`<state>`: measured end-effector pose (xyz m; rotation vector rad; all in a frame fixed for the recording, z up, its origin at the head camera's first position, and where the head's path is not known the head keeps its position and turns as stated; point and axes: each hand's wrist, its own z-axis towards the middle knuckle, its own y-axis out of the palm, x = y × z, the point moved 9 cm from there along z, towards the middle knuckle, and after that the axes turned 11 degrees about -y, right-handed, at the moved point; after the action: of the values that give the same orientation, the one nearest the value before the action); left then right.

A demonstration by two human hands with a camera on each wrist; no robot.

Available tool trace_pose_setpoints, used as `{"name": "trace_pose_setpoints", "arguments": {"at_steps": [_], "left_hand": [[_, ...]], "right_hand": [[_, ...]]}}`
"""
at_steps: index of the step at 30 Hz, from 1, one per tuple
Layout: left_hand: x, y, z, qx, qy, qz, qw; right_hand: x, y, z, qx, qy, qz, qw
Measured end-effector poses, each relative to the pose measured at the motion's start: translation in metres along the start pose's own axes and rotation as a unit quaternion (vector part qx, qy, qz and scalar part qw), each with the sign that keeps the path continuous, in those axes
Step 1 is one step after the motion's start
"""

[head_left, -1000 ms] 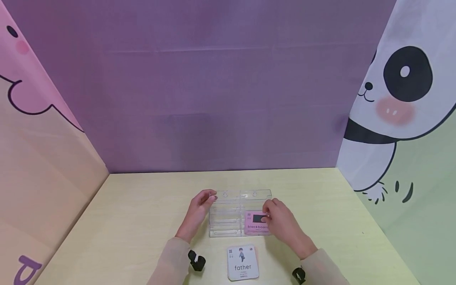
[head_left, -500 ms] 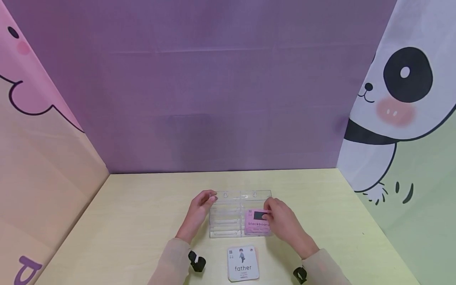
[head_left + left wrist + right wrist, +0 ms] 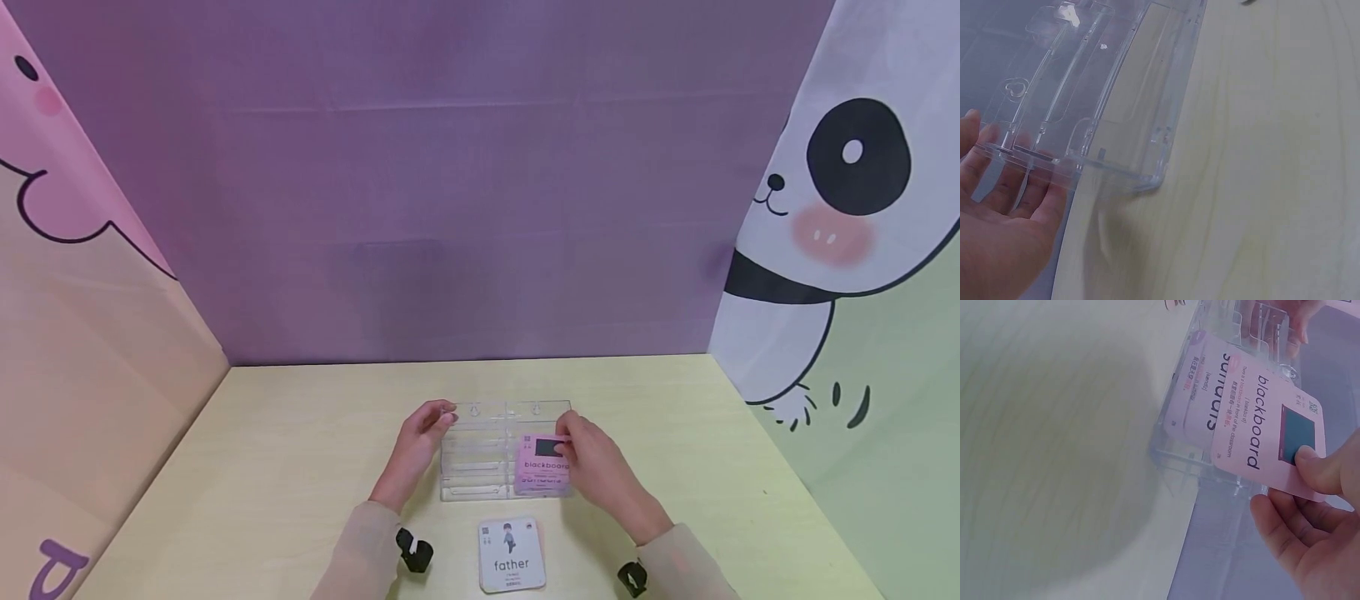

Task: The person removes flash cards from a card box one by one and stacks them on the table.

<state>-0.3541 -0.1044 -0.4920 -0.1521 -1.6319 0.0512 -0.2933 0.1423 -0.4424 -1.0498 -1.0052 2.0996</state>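
A clear plastic card rack with two columns of pockets stands on the table. My left hand grips its upper left side, the thumb on the front and fingers behind, as the left wrist view shows. With thumb and fingers my right hand pinches the right edge of a pink "blackboard" flashcard. That card overlaps a pink "sandals" flashcard, which sits in the lower right pocket with part of its face covered. In front of the rack lies a small stack of flashcards, a white "father" card on top.
The pale wooden table meets a purple backdrop behind the rack. Printed panels flank it, a panda on the right side. Each wrist carries a black strap piece, one the left wrist strap.
My right hand has drawn the blackboard card up and slightly right from the lower right pocket, uncovering part of the sandals card beneath. My left hand and the rack have stayed put.
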Motion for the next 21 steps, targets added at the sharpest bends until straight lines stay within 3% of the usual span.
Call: {"name": "trace_pose_setpoints", "arguments": {"at_steps": [14, 21], "left_hand": [[-0.0001, 0.0005, -0.0009, -0.001, -0.010, -0.007, 0.9999], [-0.0021, 0.0004, 0.0001, -0.001, -0.011, -0.006, 0.9999]], "right_hand": [[0.0001, -0.0020, 0.0009, 0.018, -0.020, 0.021, 0.9994], [0.0009, -0.0041, 0.0015, 0.023, -0.021, -0.002, 0.9995]]}}
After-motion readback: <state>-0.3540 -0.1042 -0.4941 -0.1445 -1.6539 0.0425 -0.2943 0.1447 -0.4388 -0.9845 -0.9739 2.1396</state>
